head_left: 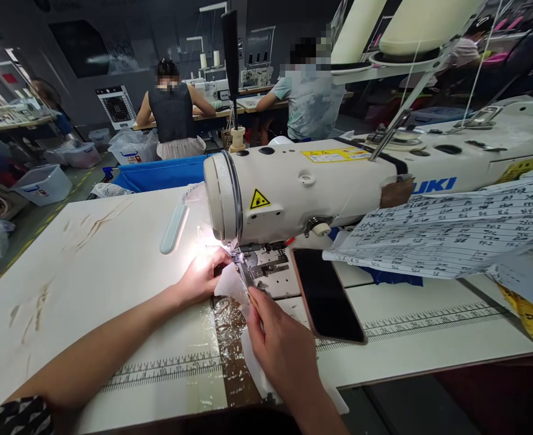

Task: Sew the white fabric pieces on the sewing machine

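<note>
Head view, items listed left to right.

1. Cream-white bench [89, 266] with a printed ruler scale along its near edge and scuffs on its left part.
2. Blue plastic bin [157, 172] behind the bench's far edge.
3. Pale green flat strip [174, 228] lying on the bench, just left of the machine head.
4. Left hand [200, 279]: fingers curled and pinched on the small white fabric piece [230, 284], under the machine's lamp.
5. Small white fabric piece: flat on the bench at the needle plate, between both hands.
6. Right hand [279, 344]: fingers drawn together, gripping the near edge of the same piece. Whether it also holds a thin tool cannot be told.
7. White JUKI sewing machine [302, 187] with a yellow warning sticker, its head over the fabric.
8. Black smartphone [327, 296], screen dark, just right of the needle plate.
9. Printed paper sheet [451, 232] draped against the machine body.
10. Yellow tape measure [531, 320] at the bench's right edge.
</note>
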`<state>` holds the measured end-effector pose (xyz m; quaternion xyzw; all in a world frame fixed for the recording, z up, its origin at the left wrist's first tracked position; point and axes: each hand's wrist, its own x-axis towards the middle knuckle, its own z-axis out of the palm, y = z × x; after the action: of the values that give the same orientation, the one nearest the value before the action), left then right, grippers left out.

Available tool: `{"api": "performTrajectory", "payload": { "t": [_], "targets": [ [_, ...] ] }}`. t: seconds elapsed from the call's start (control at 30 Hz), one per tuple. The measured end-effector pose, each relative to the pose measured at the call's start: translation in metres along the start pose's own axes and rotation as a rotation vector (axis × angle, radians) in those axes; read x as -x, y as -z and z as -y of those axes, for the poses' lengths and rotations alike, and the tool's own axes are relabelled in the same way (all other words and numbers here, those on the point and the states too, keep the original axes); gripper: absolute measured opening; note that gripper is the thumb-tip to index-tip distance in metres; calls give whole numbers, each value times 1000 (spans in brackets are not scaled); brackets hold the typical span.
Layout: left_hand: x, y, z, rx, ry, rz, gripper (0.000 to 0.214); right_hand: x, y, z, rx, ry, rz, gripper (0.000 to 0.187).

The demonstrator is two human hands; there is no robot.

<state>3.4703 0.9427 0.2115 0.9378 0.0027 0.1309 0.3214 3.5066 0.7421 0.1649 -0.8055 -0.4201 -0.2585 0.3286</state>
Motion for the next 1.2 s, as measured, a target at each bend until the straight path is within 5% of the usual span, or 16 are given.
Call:
{"api": "performTrajectory", "payload": {
  "t": [0.53,0.87,1.03,1.2],
  "targets": [
    [0,-4,1,105,59,-70,18,2,1,0,6,-11,8,31],
    [2,-8,6,-270,-149,-46,30,-2,-1,2,72,18,3,36],
    [7,-2,1,-252,-218,27,25,13,13,-1,99,37,-16,31],
    [15,-1,-12,-346,-210,87,29,62,47,-5,-259,-170,237,22]
  ]
}}
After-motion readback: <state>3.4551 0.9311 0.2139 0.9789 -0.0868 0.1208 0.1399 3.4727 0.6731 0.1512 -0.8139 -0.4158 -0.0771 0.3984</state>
